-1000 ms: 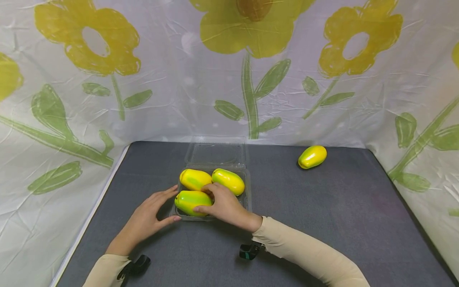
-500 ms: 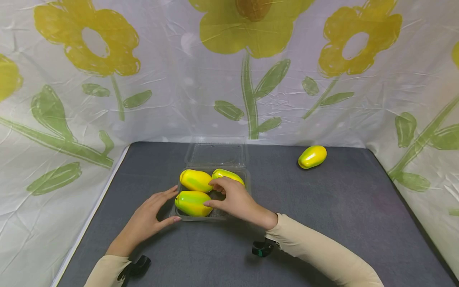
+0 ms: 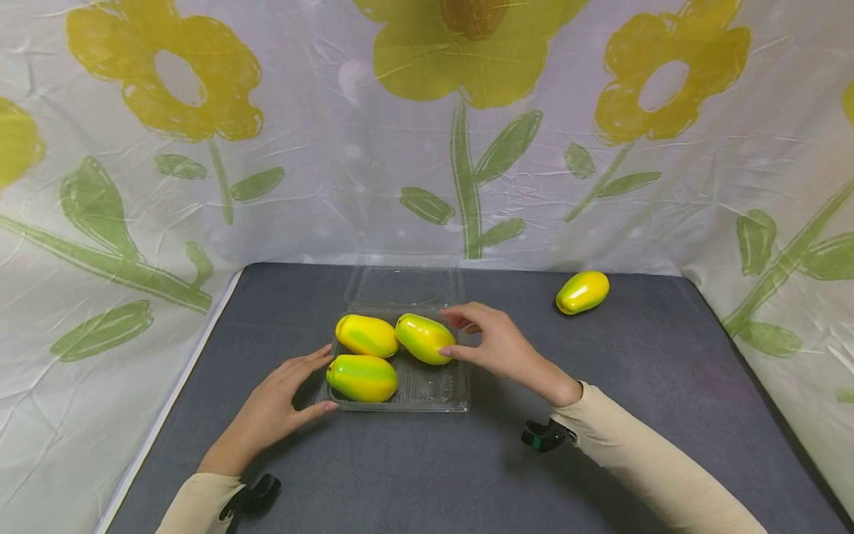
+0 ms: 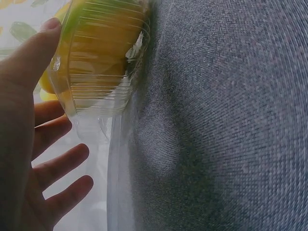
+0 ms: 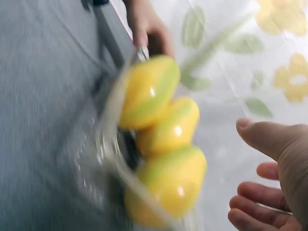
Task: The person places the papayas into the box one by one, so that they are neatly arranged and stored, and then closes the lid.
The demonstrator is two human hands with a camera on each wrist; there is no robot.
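Note:
Three glossy yellow-green fruits, papaya-like in shape, lie in a clear plastic clamshell box (image 3: 434,400): a front-left fruit (image 3: 362,378), a back-left fruit (image 3: 367,336) and a back-right fruit (image 3: 425,339). My left hand (image 3: 276,404) is at the box's left side, thumb and fingers spread and fairly straight, fingertips at its edge. In the left wrist view the thumb lies by the box wall. My right hand (image 3: 503,347) hovers over the box's right edge beside the back-right fruit. The right wrist view shows that hand (image 5: 269,178) holding nothing, its thumb apart from the fruits.
A fourth similar fruit (image 3: 583,292) lies on the dark grey table (image 3: 640,400) at the back right. The clear lid (image 3: 403,285) is folded open behind the box. A flower-printed cloth (image 3: 320,185) rises along the table's back and sides.
My right hand has let go of the front-left fruit and moved right across the box to its right edge. The left hand and the fruits have stayed about where they were.

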